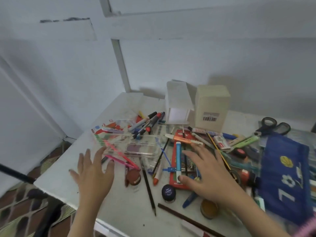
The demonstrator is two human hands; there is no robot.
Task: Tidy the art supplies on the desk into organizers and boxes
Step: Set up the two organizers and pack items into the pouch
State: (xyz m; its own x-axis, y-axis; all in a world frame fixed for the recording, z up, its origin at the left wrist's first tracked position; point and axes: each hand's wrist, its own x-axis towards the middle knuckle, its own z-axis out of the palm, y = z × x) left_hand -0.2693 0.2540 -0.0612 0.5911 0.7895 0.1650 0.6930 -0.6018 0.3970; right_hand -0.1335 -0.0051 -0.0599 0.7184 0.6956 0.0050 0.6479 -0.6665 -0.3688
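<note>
A white desk [119, 209] is strewn with pens, pencils and markers. My left hand [93, 171] hovers open near the desk's left edge, its fingertips close to a clear plastic case [131, 146] and a pink pen [123, 159]. My right hand [205, 171] is spread open over a red box [174, 178], and its thumb touches a light blue marker [178, 156] lying on that box. Behind the clutter stand a clear organizer box [177, 105] and a beige carton [211, 108] with a barcode.
A blue pencil pouch [287, 178] lies at the right, with black scissors [271, 127] behind it. A small dark jar [168, 192], a brown round pot [133, 177], an orange lid [209, 208] and a long black pencil [148, 187] sit near the front. The desk's left edge drops to patterned floor.
</note>
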